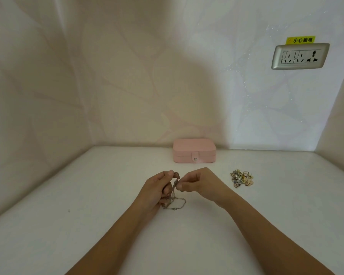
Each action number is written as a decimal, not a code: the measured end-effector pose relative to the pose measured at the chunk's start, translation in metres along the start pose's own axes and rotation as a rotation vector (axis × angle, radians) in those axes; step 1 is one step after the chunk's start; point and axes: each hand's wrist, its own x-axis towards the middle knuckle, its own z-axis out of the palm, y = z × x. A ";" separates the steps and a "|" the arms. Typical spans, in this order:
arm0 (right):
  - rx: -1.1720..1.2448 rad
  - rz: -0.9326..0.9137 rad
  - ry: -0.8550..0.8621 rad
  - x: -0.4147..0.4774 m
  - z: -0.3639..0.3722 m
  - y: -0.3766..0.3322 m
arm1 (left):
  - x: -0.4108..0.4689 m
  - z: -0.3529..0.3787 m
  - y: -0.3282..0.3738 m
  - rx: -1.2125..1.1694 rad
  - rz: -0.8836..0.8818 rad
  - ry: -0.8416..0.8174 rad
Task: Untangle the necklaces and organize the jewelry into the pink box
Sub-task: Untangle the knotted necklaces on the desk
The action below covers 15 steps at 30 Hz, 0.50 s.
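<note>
At far left, pale patterned wall [48,96] and the white tabletop [68,235], with one small dark speck [69,210] on the surface.

A little left of centre, the left hand [156,188], forearm coming in from the bottom edge. Fingers [169,173] curled, thumb and forefinger pinching the top of the necklaces [174,192]. Lower fingers bent around the same bundle; cannot tell how tightly.

Between the two hands, the necklaces as one tangled bunch of thin silvery chains, with some reddish bits near the top. Hanging down from the pinch to the tabletop, with one loose loop lying flat on the surface just below the hands. Not possible to count the chains.

Just right of the bundle, the right hand [200,183], knuckles up. Fingers [184,180] pressed together in a pinch on the chains, slightly lower than the pinch of the left hand. Other fingers folded into the palm.

Behind the hands, against the back wall, the pink box [195,150], lid closed, snap tab with a metal button on its front. Well apart from the necklaces.

Further right on the tabletop, a pile of small jewelry [241,178], gold and pale pieces, too small to name singly.

High on the right wall, a silver-framed socket [300,56] with a yellow label [300,40] above it.
</note>
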 end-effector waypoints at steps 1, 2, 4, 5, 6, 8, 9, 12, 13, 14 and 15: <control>0.004 -0.003 0.021 0.001 0.001 0.000 | 0.000 0.000 0.001 -0.001 0.005 -0.008; 0.025 -0.003 0.025 0.002 0.001 0.000 | -0.001 -0.001 0.001 -0.006 0.009 -0.015; 0.085 -0.005 -0.016 0.002 0.002 -0.001 | 0.000 -0.001 0.001 -0.014 0.015 -0.028; 0.085 -0.004 -0.034 0.002 0.003 -0.001 | 0.000 -0.001 0.001 -0.016 0.017 -0.032; 0.062 -0.003 -0.041 0.003 0.003 0.000 | 0.000 -0.001 0.001 -0.016 0.018 -0.035; 0.035 0.004 -0.043 0.001 0.004 -0.001 | 0.000 -0.002 0.000 -0.015 0.014 -0.036; 0.042 0.003 -0.037 0.001 0.004 -0.001 | 0.000 -0.002 0.001 -0.014 0.010 -0.034; 0.075 0.005 -0.003 0.001 -0.003 -0.002 | 0.002 -0.006 0.002 0.020 -0.014 -0.011; 0.075 0.010 0.003 0.001 -0.004 -0.002 | 0.002 -0.006 0.003 0.043 -0.028 0.003; 0.071 0.015 0.003 0.001 -0.006 -0.002 | 0.003 -0.007 0.002 0.068 -0.038 0.010; 0.069 0.020 -0.007 0.001 -0.007 -0.002 | 0.003 -0.007 0.002 0.096 -0.045 0.012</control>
